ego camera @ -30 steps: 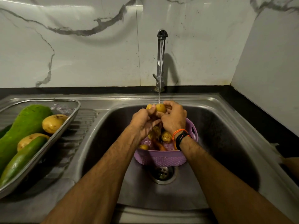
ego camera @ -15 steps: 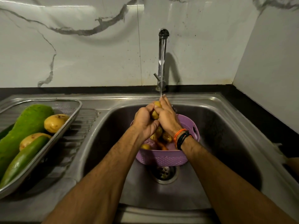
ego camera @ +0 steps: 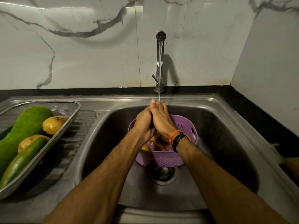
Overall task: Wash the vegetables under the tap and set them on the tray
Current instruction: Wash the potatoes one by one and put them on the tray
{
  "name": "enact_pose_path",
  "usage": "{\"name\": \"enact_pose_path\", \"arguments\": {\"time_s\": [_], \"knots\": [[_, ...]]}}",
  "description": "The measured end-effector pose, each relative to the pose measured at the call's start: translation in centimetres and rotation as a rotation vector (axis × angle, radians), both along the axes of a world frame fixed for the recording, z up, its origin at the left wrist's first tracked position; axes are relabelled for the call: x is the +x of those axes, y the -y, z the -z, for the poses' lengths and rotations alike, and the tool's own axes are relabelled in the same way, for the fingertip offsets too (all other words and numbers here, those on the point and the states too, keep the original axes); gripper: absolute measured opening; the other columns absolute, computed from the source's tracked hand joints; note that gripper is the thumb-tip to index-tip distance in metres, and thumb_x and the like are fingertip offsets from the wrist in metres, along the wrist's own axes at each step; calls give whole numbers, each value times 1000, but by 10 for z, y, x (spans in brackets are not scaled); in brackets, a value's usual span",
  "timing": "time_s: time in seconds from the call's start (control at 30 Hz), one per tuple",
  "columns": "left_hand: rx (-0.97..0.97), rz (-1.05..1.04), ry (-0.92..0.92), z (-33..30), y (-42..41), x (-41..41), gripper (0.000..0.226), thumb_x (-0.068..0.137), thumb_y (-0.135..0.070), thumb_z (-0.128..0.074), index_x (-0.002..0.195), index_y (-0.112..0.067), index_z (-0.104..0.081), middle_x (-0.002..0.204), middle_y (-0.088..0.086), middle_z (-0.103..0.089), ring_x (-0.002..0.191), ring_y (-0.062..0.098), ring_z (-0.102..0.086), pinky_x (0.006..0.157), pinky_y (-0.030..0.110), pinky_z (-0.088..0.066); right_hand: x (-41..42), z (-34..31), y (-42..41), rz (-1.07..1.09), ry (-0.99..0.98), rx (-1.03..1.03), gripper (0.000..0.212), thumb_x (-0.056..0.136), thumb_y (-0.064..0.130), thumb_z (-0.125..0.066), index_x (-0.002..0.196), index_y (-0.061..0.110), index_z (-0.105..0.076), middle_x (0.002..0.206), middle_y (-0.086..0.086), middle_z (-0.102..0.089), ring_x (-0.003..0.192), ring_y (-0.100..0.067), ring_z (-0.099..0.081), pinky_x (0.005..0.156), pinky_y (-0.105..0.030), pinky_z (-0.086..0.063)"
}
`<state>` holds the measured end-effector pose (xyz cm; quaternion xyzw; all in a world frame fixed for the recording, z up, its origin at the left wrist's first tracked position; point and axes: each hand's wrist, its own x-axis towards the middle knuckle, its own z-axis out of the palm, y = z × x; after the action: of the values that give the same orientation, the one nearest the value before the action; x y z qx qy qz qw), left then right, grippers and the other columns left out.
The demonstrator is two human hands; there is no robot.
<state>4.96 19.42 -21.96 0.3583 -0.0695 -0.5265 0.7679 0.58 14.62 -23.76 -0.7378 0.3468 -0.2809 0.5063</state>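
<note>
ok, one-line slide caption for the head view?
Both hands pressed together under the running tap, above a purple basket in the sink.

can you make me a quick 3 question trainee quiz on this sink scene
1. True or false: water is running from the tap.
2. Where does the purple basket sit? A) on the tray B) in the sink, over the drain C) on the counter
3. How many potatoes show on the tray?

Key:
1. True; the stream lands on the fingertips of the left hand and right hand, pressed together over the basket.
2. B, in the sink.
3. Two: one potato near the tray's far end, another potato partly under a green gourd.
</note>
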Motion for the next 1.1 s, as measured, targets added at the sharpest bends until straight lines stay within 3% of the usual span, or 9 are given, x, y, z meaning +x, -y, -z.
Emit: {"name": "enact_pose_path", "arguments": {"time_s": [0.17, 0.27, 0.33, 0.37, 0.47, 0.53, 0.83, 0.97, 1.1], "knots": [[27, 62, 113, 3, 0, -1, 30, 104, -15, -40, 121, 1, -59, 118, 15, -65, 112, 23, -61, 92, 30, -51, -6, 2, 6, 21, 24, -34, 71, 99, 61, -17, 157, 21, -12, 164, 1, -4, 150, -17, -9, 122, -43, -11], [64, 16, 194, 8, 1, 9, 22, 102, -11, -44, 99, -2, -64, 101, 17, -67, 103, 27, -64, 85, 33, -56, -9, 5, 10, 4, 67, 83, 73, 95, 69, -21, 145, 21, -42, 144, -7, -48, 132, -22, -46, 113, -46, -34], [93, 18, 160, 9, 1, 20, 26, 104, -16, -43, 112, -1, -62, 113, 23, -65, 113, 32, -62, 95, 42, -53, -11, 2, 13, 101, 139, 175, 75, 92, 73, -25, 120, 15, -62, 108, -6, -65, 105, -21, -60, 99, -43, -46], [90, 38, 116, 11, 0, 25, 34, 105, -20, -40, 124, 2, -57, 123, 27, -62, 119, 35, -60, 102, 47, -49, -11, 0, 15, 148, 221, 252, 69, 94, 69, -26, 112, 14, -65, 106, -7, -65, 105, -23, -61, 97, -42, -47], [83, 75, -1, 14, 0, 36, 48, 105, -27, -36, 139, 6, -44, 138, 32, -50, 130, 40, -50, 114, 52, -35, -15, -8, 16, 182, 462, 497, 67, 103, 53, -25, 126, -1, -58, 131, -19, -58, 126, -29, -53, 107, -39, -42], [75, 70, -61, 16, 1, 40, 49, 105, -29, -38, 141, 3, -43, 140, 33, -47, 130, 43, -48, 113, 55, -35, -19, -8, 18, 240, 482, 536, 70, 103, 52, -23, 129, -4, -55, 134, -20, -56, 125, -30, -54, 106, -41, -44], [79, 58, -104, 13, 3, 30, 46, 103, -29, -46, 139, -1, -43, 138, 32, -48, 130, 44, -48, 110, 55, -38, -31, -3, 28, 338, 295, 553, 61, 104, 46, -28, 121, -1, -63, 118, -16, -67, 108, -28, -64, 90, -40, -54], [108, 66, 19, 9, -11, 28, 44, 98, -22, -57, 135, 0, -49, 134, 29, -54, 123, 40, -56, 105, 50, -46, -28, -2, 23, 265, 160, 441, 45, 102, 41, -41, 110, 5, -67, 108, -8, -71, 99, -21, -67, 83, -36, -56], [197, 48, 316, 3, -28, 26, 51, 90, 4, -60, 137, -9, -47, 123, 19, -61, 116, 32, -62, 98, 46, -53, -25, -3, 12, 164, -20, 233, 23, 93, 29, -59, 79, 14, -70, 90, -6, -72, 82, -19, -65, 67, -34, -56]]}}
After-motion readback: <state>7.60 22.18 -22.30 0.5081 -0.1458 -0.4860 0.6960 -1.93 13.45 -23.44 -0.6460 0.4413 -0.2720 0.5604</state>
